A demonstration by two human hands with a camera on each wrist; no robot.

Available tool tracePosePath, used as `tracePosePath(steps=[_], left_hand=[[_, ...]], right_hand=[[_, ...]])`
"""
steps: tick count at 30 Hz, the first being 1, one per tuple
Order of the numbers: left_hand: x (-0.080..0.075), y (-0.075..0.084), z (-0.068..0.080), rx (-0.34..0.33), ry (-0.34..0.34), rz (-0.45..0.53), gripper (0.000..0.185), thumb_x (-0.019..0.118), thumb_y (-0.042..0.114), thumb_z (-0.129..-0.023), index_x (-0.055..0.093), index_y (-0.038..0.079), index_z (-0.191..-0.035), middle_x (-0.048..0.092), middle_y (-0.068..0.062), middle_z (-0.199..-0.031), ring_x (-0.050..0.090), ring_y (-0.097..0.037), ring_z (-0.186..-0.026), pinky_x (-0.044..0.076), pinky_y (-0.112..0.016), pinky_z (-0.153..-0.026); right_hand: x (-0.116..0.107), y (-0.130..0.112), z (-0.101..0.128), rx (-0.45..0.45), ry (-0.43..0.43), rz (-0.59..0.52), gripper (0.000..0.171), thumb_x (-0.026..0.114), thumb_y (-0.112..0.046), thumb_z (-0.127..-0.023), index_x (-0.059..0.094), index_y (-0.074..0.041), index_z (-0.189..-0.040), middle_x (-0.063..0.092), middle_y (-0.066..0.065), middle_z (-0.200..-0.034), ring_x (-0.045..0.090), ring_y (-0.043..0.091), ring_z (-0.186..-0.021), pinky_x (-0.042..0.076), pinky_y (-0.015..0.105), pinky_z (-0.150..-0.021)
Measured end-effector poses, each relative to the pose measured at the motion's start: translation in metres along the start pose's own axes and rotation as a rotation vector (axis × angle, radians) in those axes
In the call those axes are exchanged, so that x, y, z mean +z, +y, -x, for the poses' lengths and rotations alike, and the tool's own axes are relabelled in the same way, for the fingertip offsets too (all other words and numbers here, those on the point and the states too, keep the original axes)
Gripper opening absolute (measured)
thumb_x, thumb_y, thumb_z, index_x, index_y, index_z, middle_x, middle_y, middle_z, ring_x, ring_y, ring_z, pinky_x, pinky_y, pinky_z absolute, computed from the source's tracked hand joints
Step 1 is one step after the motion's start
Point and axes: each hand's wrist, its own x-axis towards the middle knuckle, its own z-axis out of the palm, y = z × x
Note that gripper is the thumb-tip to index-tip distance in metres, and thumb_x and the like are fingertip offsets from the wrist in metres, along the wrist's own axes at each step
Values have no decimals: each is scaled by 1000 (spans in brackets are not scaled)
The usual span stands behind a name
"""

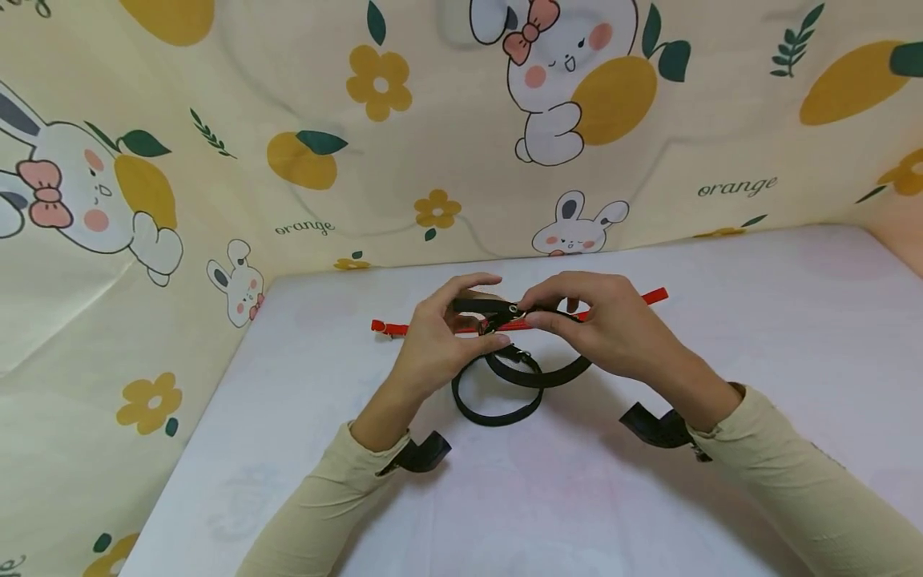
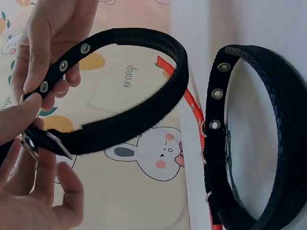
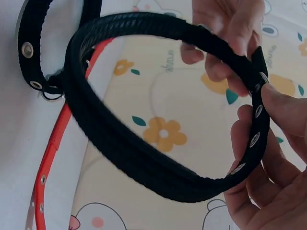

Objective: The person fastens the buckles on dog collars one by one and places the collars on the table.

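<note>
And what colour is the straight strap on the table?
The strap is red, clearest in the right wrist view.

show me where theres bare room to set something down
Bare: the near part of the white table between the left sleeve and right sleeve; also left of the red strap, up to the patterned cloth. Crowded: the middle, with the held black collar, second black collar, left hand and right hand.
</note>
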Motion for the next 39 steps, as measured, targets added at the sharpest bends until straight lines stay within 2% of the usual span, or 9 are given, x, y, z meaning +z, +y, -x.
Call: tracePosePath(steps=[3,9,12,17,23,26,29,32,39], left_hand=[[-2,0,0,-25,4,46,65,80,-5,-79,55,18,-135,72,-15,-111,68,-21,-94,57,-28,-85],[-5,3,-1,-100,47,138,50,78,-3,-82,58,9,-126,72,-17,-111,66,-19,-97,57,-25,-85],[-5,4,-1,-132,79,159,43,77,-2,-83,61,5,-122,73,-10,-107,66,-16,-98,57,-25,-88],[-7,5,-2,-168,132,262,36,74,-5,-85,63,0,-119,72,4,-96,66,-11,-95,56,-25,-91],[-6,6,-2,-136,156,260,33,75,-6,-83,67,-4,-114,71,5,-93,66,-13,-94,56,-24,-88],[-4,5,-1,-109,152,255,32,77,-6,-81,69,-6,-112,72,5,-93,66,-16,-95,58,-26,-86],[-1,4,0,-82,132,265,32,77,-7,-81,70,-7,-112,73,5,-94,68,-18,-96,58,-28,-87],[1,3,1,-73,117,273,33,76,-6,-81,70,-6,-113,74,4,-95,68,-19,-98,58,-30,-88],[4,3,1,-88,141,267,34,78,-5,-80,71,-4,-114,74,-1,-98,70,-18,-97,59,-31,-88]], right_hand=[[-2,0,0,2,13,14,20,78,-9,-85,75,-23,-100,71,-13,-89,59,0,-81,45,18,-73],[-5,0,-1,18,27,2,20,76,-8,-87,75,-21,-103,72,-10,-95,58,2,-80,45,16,-70],[-7,-1,-2,17,26,-1,22,76,-10,-88,75,-22,-106,73,-10,-98,57,2,-83,45,16,-72],[-7,0,-2,34,-2,-35,27,74,-12,-90,72,-22,-114,72,-10,-106,58,2,-87,47,16,-75],[-4,-1,-2,151,-93,-187,30,68,-16,-95,66,-21,-125,67,-4,-116,65,9,-95,54,19,-82],[-1,-2,-2,214,-124,-242,29,67,-19,-96,65,-22,-125,66,-3,-116,65,13,-94,55,23,-78],[3,-4,-1,248,-117,-243,27,67,-23,-96,67,-25,-123,64,-3,-108,63,15,-84,51,24,-71],[6,-6,0,246,-82,-214,24,68,-25,-96,69,-26,-120,62,-3,-101,58,16,-76,46,24,-66],[8,-9,1,265,-18,-178,21,69,-30,-95,69,-31,-116,62,-10,-101,57,14,-74,44,25,-65]])
